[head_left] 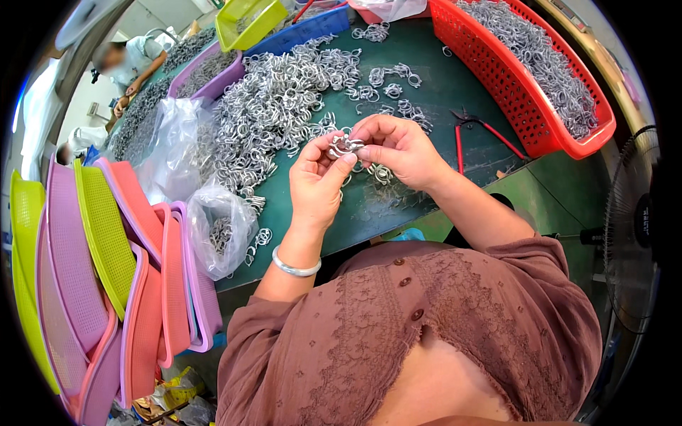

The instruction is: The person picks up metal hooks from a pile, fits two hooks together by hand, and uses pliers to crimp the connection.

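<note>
Currently: left hand [316, 186] and right hand [398, 150] meet above the green surface [440, 85], each grip closed on one cluster of metal rings [344, 145] pinched between the fingertips. Beyond the grip lies the ring heap [277, 106]; right of it, red cutters [472, 131] and a red basket [529, 113]. Best handled, I judge, by steadying the cluster with the left thumb while the right works one ring only.

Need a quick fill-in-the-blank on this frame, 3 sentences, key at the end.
1. Both hands, left hand and right hand, pinch a small cluster of silver metal rings over the ____ table.
2. The red-handled pliers lie beside the ____ plastic basket.
3. The left wrist wears a silver ____.

Missing words: green; red; bangle
</note>
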`<state>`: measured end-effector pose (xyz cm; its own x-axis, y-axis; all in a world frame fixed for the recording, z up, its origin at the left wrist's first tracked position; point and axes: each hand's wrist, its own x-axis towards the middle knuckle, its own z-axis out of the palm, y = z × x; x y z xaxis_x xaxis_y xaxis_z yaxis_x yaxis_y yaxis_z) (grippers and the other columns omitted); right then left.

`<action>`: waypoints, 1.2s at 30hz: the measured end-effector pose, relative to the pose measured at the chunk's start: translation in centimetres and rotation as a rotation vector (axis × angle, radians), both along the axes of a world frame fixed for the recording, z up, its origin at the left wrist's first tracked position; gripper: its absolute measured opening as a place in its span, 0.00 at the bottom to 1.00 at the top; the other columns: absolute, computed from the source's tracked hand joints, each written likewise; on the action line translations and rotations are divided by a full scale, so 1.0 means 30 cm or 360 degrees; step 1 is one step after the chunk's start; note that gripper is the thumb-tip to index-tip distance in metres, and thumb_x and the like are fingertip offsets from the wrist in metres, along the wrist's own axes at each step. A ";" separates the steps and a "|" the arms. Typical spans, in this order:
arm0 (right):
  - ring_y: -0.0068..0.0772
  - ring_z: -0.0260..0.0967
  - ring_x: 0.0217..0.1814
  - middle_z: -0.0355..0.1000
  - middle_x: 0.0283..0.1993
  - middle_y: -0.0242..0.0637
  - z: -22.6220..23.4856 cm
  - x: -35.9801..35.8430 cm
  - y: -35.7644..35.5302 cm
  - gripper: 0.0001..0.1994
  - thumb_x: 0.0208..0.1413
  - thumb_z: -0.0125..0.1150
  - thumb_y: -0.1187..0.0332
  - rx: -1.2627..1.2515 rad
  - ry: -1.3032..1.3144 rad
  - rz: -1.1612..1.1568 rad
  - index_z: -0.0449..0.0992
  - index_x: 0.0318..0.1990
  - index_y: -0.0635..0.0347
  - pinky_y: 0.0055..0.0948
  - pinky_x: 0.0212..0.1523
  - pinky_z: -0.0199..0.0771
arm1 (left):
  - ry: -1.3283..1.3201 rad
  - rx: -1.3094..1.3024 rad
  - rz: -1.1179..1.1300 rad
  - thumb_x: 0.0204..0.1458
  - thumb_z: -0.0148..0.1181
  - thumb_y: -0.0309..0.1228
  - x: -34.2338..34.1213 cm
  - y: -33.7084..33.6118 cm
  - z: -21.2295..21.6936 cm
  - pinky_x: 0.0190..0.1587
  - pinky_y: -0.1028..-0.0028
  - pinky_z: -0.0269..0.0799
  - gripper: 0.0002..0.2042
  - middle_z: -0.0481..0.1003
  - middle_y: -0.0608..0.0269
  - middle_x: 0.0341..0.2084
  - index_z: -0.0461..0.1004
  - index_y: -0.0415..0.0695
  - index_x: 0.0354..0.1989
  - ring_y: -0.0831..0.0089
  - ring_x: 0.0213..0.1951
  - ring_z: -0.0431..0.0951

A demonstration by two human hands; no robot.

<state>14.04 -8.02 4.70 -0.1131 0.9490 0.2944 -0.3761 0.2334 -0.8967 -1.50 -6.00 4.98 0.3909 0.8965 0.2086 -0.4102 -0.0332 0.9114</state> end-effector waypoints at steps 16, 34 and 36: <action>0.16 0.63 0.32 0.66 0.32 0.29 -0.027 0.020 0.007 0.08 0.48 0.56 0.77 -0.0019 -0.0217 -0.0033 0.69 0.37 0.64 0.17 0.33 0.65 | 0.0113 0.0090 0.0107 0.46 0.56 0.18 0.003 0.011 -0.008 0.35 0.83 0.67 0.15 0.69 0.67 0.30 0.67 0.37 0.43 0.82 0.31 0.68; 0.22 0.67 0.28 0.68 0.28 0.32 -0.067 0.028 0.012 0.06 0.51 0.56 0.72 -0.0356 0.0370 0.0381 0.67 0.35 0.62 0.20 0.30 0.68 | 0.0675 0.0725 0.0363 0.42 0.54 0.15 0.026 -0.013 0.035 0.33 0.82 0.67 0.32 0.68 0.64 0.28 0.50 0.38 0.58 0.81 0.28 0.68; 0.23 0.67 0.29 0.69 0.30 0.34 -0.069 0.031 0.013 0.07 0.51 0.55 0.73 -0.0322 0.0425 0.0415 0.67 0.37 0.63 0.21 0.32 0.69 | 0.0748 0.0813 0.0391 0.42 0.53 0.14 0.028 -0.018 0.042 0.32 0.82 0.68 0.32 0.68 0.63 0.28 0.50 0.37 0.58 0.81 0.28 0.69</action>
<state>14.97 -7.62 2.62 -0.3020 0.9403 0.1567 -0.6244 -0.0709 -0.7779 -0.66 -6.55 6.25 0.3425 0.8055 0.4836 0.0939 -0.5415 0.8354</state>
